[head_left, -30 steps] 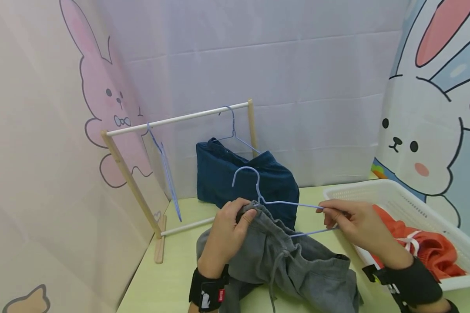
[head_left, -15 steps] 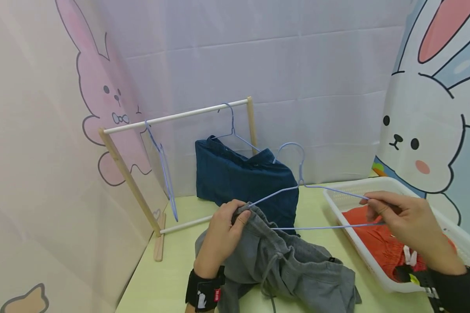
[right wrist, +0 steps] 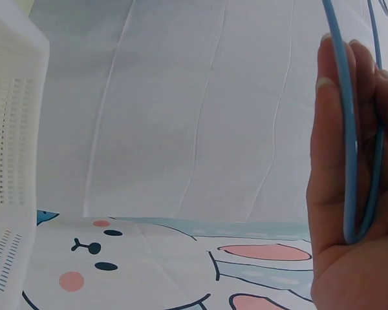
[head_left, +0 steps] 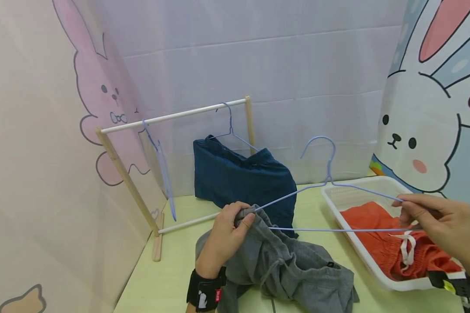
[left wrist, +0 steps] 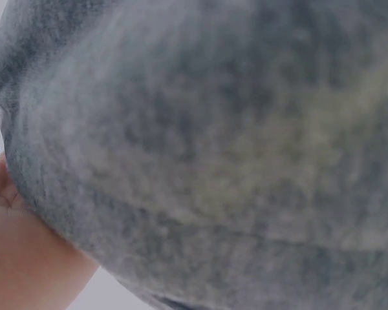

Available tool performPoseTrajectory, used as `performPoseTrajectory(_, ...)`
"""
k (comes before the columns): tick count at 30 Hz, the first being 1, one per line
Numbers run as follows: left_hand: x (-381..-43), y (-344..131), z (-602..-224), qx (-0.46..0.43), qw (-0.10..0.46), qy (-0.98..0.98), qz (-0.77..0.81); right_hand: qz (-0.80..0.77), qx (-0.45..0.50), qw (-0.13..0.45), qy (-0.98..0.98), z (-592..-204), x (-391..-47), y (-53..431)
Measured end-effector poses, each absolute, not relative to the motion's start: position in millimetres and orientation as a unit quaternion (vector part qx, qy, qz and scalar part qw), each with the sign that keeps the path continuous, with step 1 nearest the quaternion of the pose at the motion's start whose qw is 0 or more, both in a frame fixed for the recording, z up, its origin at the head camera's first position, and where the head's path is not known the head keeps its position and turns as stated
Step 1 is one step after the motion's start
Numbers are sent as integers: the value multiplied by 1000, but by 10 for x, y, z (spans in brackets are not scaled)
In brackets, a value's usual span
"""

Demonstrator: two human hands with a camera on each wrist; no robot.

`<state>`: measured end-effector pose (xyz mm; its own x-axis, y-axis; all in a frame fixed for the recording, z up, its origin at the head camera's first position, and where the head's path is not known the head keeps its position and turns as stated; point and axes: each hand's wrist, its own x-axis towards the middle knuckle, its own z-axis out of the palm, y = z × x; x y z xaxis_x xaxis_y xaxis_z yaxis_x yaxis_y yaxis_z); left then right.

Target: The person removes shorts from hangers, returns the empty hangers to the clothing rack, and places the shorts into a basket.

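Observation:
My left hand (head_left: 226, 237) grips the waistband of the grey drawstring pants (head_left: 282, 265), which slump over the table in front of me. In the left wrist view the grey cloth (left wrist: 207, 155) fills most of the picture. My right hand (head_left: 440, 219) pinches one end of a light blue wire hanger (head_left: 329, 180), its hook pointing up. The hanger's other end reaches the pants' waistband by my left fingers and is hidden there. The right wrist view shows the bent end of the hanger (right wrist: 350, 161) lying across the palm of my right hand (right wrist: 339, 213).
Behind stands a rack with a white bar (head_left: 172, 117) and wooden posts. Dark blue pants (head_left: 243, 178) hang there on a hanger, and bare hangers (head_left: 162, 174) hang at its left. A white basket (head_left: 337, 198) on the right contains orange shorts (head_left: 380, 230) with a white drawstring.
My right hand has moved right, drawing the hanger with it, so more of the hanger shows outside the grey waistband. My left hand has kept its grip on the waistband.

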<state>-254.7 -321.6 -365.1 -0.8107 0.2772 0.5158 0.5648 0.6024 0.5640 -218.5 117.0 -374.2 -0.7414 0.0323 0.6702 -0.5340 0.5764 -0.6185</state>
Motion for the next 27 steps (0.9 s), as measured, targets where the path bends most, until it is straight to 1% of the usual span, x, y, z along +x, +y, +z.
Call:
performPoseTrajectory(5, -2560, -3237, -3671, -240, 185, -882, -361, 453, 163, 341, -807, -3766, -2201, 1273)
performPoseTrajectory(10, -2565, -3273, -3706, -229, 179, -888, -357, 463, 154, 358, -796, -3811, -2197, 1469)
performPoseTrajectory(15, -2571, -3278, -3716, -234, 187, -887, -352, 441, 157, 399, -788, -3827, -2180, 1608)
performPoseTrajectory(22, -2579, -3245, -3713, -239, 198, -885, -346, 404, 170, 441, -783, -3705, -2179, 1505)
performPoseTrajectory(27, -2549, -3138, -3706, -224, 200, -891, -341, 430, 158, 426, -780, -3510, -2146, 1321)
